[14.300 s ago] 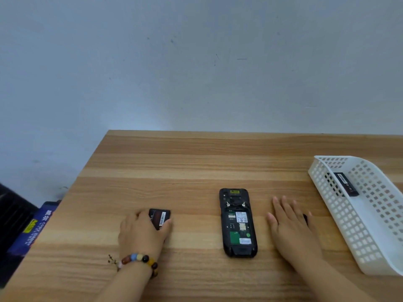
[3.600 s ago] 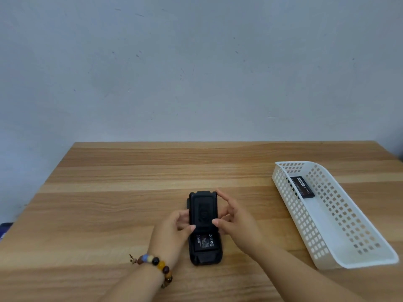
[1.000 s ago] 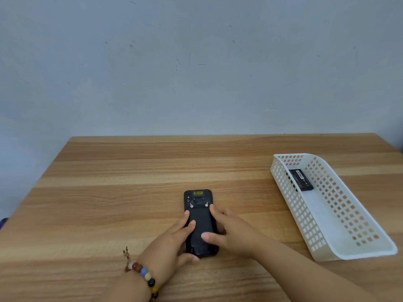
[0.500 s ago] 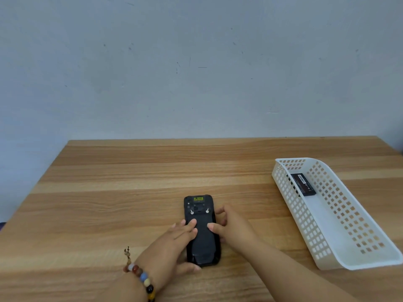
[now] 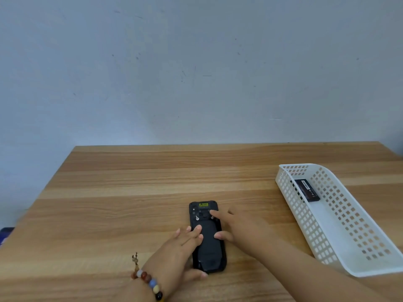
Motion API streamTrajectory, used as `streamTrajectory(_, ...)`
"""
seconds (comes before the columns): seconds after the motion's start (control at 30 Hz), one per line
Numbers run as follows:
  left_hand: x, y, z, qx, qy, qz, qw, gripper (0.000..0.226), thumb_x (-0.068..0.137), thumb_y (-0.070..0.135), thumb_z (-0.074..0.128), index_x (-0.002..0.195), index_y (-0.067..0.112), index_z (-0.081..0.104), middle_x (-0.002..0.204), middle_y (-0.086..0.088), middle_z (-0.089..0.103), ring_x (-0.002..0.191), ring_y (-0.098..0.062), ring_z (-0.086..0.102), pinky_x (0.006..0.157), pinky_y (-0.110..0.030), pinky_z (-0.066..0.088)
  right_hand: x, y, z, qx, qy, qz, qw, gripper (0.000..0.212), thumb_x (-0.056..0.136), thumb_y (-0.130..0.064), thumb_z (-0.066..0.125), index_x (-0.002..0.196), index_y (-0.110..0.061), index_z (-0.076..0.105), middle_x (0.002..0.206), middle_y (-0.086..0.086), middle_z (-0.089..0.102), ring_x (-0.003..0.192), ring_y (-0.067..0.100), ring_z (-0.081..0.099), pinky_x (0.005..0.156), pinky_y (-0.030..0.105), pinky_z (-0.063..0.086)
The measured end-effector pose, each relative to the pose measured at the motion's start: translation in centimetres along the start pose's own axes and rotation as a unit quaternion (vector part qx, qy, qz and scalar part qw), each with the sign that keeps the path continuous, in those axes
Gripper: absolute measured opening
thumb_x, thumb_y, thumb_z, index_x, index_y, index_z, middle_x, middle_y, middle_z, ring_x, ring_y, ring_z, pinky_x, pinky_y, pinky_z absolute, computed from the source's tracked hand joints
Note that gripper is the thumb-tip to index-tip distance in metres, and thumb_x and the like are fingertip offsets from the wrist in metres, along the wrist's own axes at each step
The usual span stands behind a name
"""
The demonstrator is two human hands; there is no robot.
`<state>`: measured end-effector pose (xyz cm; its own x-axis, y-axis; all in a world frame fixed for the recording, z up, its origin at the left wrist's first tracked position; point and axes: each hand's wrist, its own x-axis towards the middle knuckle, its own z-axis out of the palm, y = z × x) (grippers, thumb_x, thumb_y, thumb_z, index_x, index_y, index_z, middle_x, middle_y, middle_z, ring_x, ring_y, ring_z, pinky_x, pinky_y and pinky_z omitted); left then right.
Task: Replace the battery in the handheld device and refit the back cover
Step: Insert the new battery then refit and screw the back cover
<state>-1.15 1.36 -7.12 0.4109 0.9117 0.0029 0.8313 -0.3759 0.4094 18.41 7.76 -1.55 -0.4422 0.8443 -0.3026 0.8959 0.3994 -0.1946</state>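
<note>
The black handheld device (image 5: 206, 252) lies face down near the front of the wooden table (image 5: 130, 192), with its black back cover (image 5: 209, 240) on it. A yellow label (image 5: 203, 205) and a silver latch (image 5: 197, 218) show at its far end. My left hand (image 5: 176, 256) holds the device's left side, fingertips on the cover and thumb at the near end. My right hand (image 5: 242, 229) rests against the right side, with its index fingertip on the right latch and its thumb on the cover's edge.
A white perforated basket (image 5: 349, 249) stands at the right of the table with a black battery (image 5: 307, 190) at its far end. A beaded bracelet (image 5: 148, 280) is on my left wrist. A plain wall rises behind the table's far edge.
My right index finger has reached up from the cover's side to the right latch at the device's far end. My left hand stays on the left side. The device has not moved.
</note>
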Motion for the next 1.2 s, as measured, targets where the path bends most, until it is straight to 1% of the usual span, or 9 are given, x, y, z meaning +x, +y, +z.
streamTrajectory(0.1, -0.1, 0.4, -0.4, -0.009, -0.003, 0.002, 1.0, 0.106, 0.058, 0.086, 0.017, 0.134, 0.016, 0.039, 0.143, 0.007, 0.02, 0.133, -0.016, 0.019, 0.105, -0.052, 0.002, -0.2, 0.0, 0.0, -0.025, 0.019, -0.011, 0.999, 0.058, 0.089, -0.059, 0.039, 0.142, -0.045, 0.019, 0.131, -0.004, 0.046, 0.114, 0.019, 0.05, 0.083, 0.033, 0.044)
streamTrajectory(0.23, 0.1, 0.5, -0.9, 0.055, -0.048, -0.015, 0.997, 0.089, 0.073, 0.078, 0.003, 0.119, 0.021, 0.054, 0.131, 0.003, 0.052, 0.117, -0.01, 0.05, 0.099, -0.034, 0.027, -0.4, -0.1, -0.2, -0.06, 0.041, -0.024, 0.997, 0.058, 0.09, -0.058, 0.037, 0.143, -0.039, 0.022, 0.133, -0.003, 0.048, 0.118, 0.021, 0.047, 0.09, 0.034, 0.042)
streamTrajectory(0.33, 0.1, 0.5, -0.2, 0.003, -0.007, -0.003, 1.0, 0.114, 0.049, 0.088, 0.01, 0.138, 0.019, 0.031, 0.143, 0.013, 0.005, 0.133, -0.006, 0.005, 0.108, -0.034, -0.013, -0.5, -0.3, -0.2, -0.073, 0.046, -0.025, 0.996, 0.058, 0.091, -0.058, 0.037, 0.143, -0.037, 0.024, 0.132, -0.002, 0.049, 0.121, 0.021, 0.045, 0.094, 0.036, 0.039)
streamTrajectory(0.4, 0.1, 0.4, -0.1, -0.004, -0.016, -0.003, 1.0, 0.117, 0.046, 0.088, 0.012, 0.14, 0.02, 0.027, 0.141, 0.016, 0.0, 0.132, -0.005, -0.002, 0.106, -0.032, -0.019, -0.6, -0.4, -0.2, -0.077, 0.048, -0.025, 0.996, 0.057, 0.091, -0.056, 0.037, 0.143, -0.035, 0.025, 0.133, 0.0, 0.049, 0.123, 0.022, 0.044, 0.096, 0.036, 0.038)
streamTrajectory(0.53, -0.1, 0.8, -0.9, 0.012, -0.052, -0.021, 0.998, 0.087, 0.073, 0.079, 0.008, 0.118, 0.02, 0.053, 0.13, 0.002, 0.053, 0.116, -0.014, 0.051, 0.105, -0.026, 0.016, -0.4, -0.5, -0.2, -0.092, 0.058, -0.03, 0.994, 0.056, 0.09, -0.057, 0.039, 0.14, -0.031, 0.032, 0.133, 0.001, 0.05, 0.124, 0.023, 0.044, 0.101, 0.036, 0.034)
streamTrajectory(0.63, -0.1, 0.8, -0.8, 0.012, -0.055, -0.033, 0.998, 0.079, 0.077, 0.075, 0.002, 0.112, 0.024, 0.052, 0.121, 0.005, 0.062, 0.106, -0.011, 0.059, 0.097, -0.023, 0.025, -0.2, -0.7, -0.1, -0.078, 0.062, -0.024, 0.995, 0.054, 0.089, -0.056, 0.041, 0.137, -0.031, 0.035, 0.13, -0.001, 0.051, 0.122, 0.021, 0.044, 0.101, 0.035, 0.032)
streamTrajectory(0.87, -0.1, 1.1, -0.9, -0.018, -0.042, -0.021, 0.999, 0.08, 0.06, 0.069, 0.044, 0.117, 0.013, 0.057, 0.133, -0.003, 0.05, 0.12, -0.021, 0.046, 0.104, -0.017, 0.005, -0.4, -0.9, 0.5, 0.025, 0.058, 0.013, 0.998, 0.049, 0.089, -0.052, 0.048, 0.134, -0.035, 0.039, 0.131, -0.005, 0.049, 0.123, 0.017, 0.043, 0.099, 0.033, 0.034)
streamTrajectory(1.03, 0.1, 1.1, -0.7, -0.051, 0.009, 0.0, 0.999, 0.097, 0.056, 0.067, 0.042, 0.135, 0.012, 0.037, 0.14, 0.011, 0.01, 0.133, -0.014, 0.006, 0.101, -0.011, -0.016, -0.2, -1.0, 1.0, 0.081, 0.065, 0.03, 0.994, 0.048, 0.087, -0.048, 0.054, 0.132, -0.035, 0.043, 0.131, -0.007, 0.052, 0.12, 0.016, 0.046, 0.1, 0.033, 0.037)
streamTrajectory(1.2, 0.0, 1.3, -0.8, -0.03, -0.007, -0.013, 0.999, 0.103, 0.052, 0.071, 0.033, 0.139, 0.016, 0.03, 0.14, 0.014, 0.001, 0.131, -0.005, -0.001, 0.103, -0.014, -0.014, -0.3, -1.2, 0.9, 0.102, 0.07, 0.04, 0.992, 0.048, 0.087, -0.045, 0.056, 0.132, -0.034, 0.044, 0.125, -0.005, 0.055, 0.116, 0.015, 0.049, 0.096, 0.031, 0.038)
